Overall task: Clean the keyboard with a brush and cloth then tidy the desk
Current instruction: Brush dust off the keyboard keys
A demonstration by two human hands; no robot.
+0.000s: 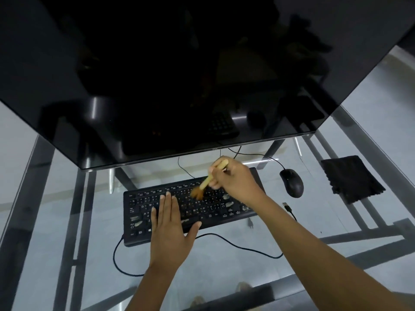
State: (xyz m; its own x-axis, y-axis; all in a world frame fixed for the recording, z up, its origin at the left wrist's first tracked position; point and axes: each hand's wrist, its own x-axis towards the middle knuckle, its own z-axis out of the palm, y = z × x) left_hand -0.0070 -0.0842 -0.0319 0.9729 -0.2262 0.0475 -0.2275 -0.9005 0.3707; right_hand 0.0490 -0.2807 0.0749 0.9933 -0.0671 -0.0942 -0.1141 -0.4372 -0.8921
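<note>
I am pinching the light, stiff wooden brush [210, 179] mid-handle in my right hand [233, 180], its soft bristles flexing on the keyboard [238, 214] lying on the glass table [224, 261], while my left hand [170, 225], fingers [167, 205] spread flat, is steadying it

The flat black plastic keyboard [190, 207] carries small white legends on its keys, with a few pale grey smudges across them. The small pale-wood brush [210, 179] has orange-brown bristles, blurred here, so their exact shade is hard to judge. The square black cloth [351, 178] is plain and unpatterned. The rounded black mouse [291, 182] and the thin black cable [235, 243] match it. The clear glass surface [56, 198] shows a dark grey metal frame beneath and pale grey floor. The wide glossy screen [179, 75] is black.
</note>
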